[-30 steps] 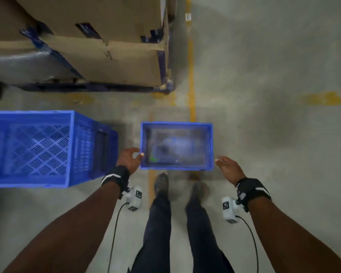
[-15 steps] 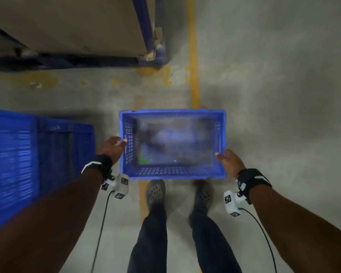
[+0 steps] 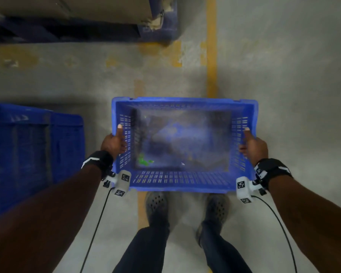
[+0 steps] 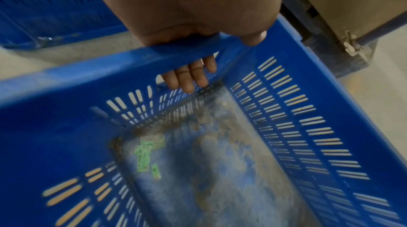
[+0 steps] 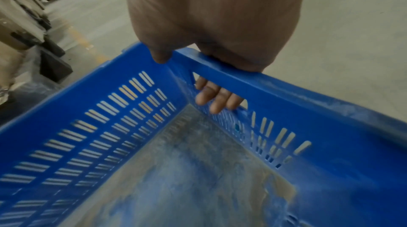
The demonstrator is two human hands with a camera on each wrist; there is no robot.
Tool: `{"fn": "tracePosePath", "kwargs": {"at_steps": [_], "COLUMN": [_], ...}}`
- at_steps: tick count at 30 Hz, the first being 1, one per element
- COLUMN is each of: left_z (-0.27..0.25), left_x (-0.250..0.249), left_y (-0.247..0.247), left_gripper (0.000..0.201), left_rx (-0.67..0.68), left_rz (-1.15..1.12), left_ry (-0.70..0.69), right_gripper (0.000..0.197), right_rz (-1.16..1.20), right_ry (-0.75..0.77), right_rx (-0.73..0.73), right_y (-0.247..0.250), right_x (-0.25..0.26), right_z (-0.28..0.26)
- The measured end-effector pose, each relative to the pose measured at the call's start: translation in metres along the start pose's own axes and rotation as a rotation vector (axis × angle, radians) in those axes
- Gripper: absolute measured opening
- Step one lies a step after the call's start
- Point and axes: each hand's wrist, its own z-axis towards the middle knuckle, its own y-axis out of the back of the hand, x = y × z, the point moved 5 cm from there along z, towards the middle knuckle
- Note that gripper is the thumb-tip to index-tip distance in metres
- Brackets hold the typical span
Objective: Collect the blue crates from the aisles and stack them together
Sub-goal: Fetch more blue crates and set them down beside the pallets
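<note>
1. Off to your left sits a second blue crate (image 3: 34,154) on the concrete floor (image 3: 293,95), apart from the one you carry.
2. Your left hand (image 3: 112,143) grips the left handle slot, fingers (image 4: 187,77) curled through.
3. The slotted blue crate (image 3: 185,184) hangs in front of your feet, green scraps (image 3: 145,160) on its dusty bottom.
4. Your right hand (image 3: 253,145) grips the right handle likewise.

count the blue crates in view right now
2. One blue crate is held between the left hand and the right hand, in front of the person. A second, larger crate stands to the left. Others may lie outside the frame.
</note>
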Motion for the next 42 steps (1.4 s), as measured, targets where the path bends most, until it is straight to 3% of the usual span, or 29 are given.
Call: {"fn": "tracePosePath", "kwargs": {"at_steps": [4, 6, 9, 12, 17, 23, 33, 36, 42], "left_z": [0.010, 0.011, 0.004, -0.014, -0.077, -0.204, -0.499, -0.577, -0.666], "left_x": [0.005, 0.009, 0.003, -0.007, -0.043, -0.134, -0.275, -0.300, -0.340], "left_y": [-0.011, -0.011, -0.010, -0.002, 0.028, 0.085, 0.178, 0.193, 0.200], "left_gripper": [0.074, 0.079, 0.080, 0.074, 0.072, 0.072, 0.075, 0.076, 0.073], "left_rx": [0.070, 0.119, 0.138, 0.128, 0.078, 0.058, 0.073, 0.119, 0.170], "left_rz": [-0.138, -0.134, -0.122, -0.123, -0.094, -0.061, -0.100, -0.207, -0.215], "left_ry": [0.061, 0.080, 0.079, 0.057, 0.014, -0.033, -0.130, -0.177, -0.229], "right_gripper": [0.120, 0.118, 0.099, 0.093, 0.080, 0.081, 0.082, 0.080, 0.079], "right_rz": [0.129, 0.118, 0.157, 0.176, 0.216, 0.201, 0.204, 0.226, 0.311], "right_ry": [-0.125, -0.151, -0.145, -0.077, -0.060, -0.055, 0.076, 0.119, 0.164], "right_rx": [0.298, 0.399, 0.384, 0.326, 0.312, 0.255, 0.173, 0.174, 0.172], "right_y": [-0.011, -0.013, -0.006, 0.007, 0.048, 0.137, 0.340, 0.399, 0.479], "right_x": [-0.005, -0.008, -0.002, 0.012, 0.048, 0.118, 0.242, 0.260, 0.269], "right_z": [0.010, 0.014, 0.005, -0.014, -0.079, -0.197, -0.447, -0.505, -0.573]}}
